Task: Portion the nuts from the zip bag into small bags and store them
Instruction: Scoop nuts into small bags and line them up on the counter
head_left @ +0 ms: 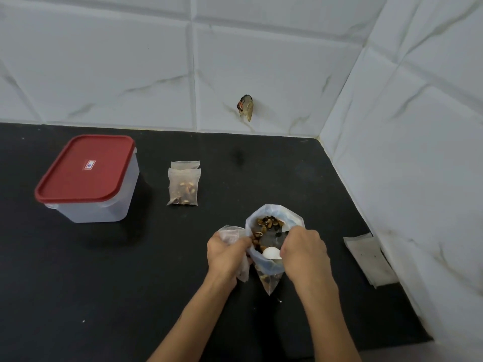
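The right hand (pixel 303 253) is curled at the near rim of the zip bag (pixel 271 257), fingers bent around a white scoop (pixel 271 253) whose rounded end shows inside the bag mouth. The left hand (pixel 226 253) is curled around a small bag (pixel 231 235), clear and crumpled, held against the left side of the zip bag rim. The zip bag stands open on the counter (pixel 104 283), toward the right of the near edge, its mouth wide and its lower end tapering to a point toward the viewer; nuts (pixel 269 223), brown and dark, show along the far and left inner wall. Well apart, toward the middle of the counter, lies a filled small bag (pixel 184 188) with nuts inside, overlapping the near part of 1 further bag (pixel 185 164) just behind it. At the left, near the back edge, stands a translucent container (pixel 88 178) with a red lid (pixel 86 168) closed on it and a small label at the lid's centre. At the right edge, against the side wall, lies a flat stack of empty bags (pixel 368 259). A tiled wall (pixel 130 61) rises behind the counter, with a small dark object (pixel 245 107) fixed to it above the back edge; what it is cannot be told.
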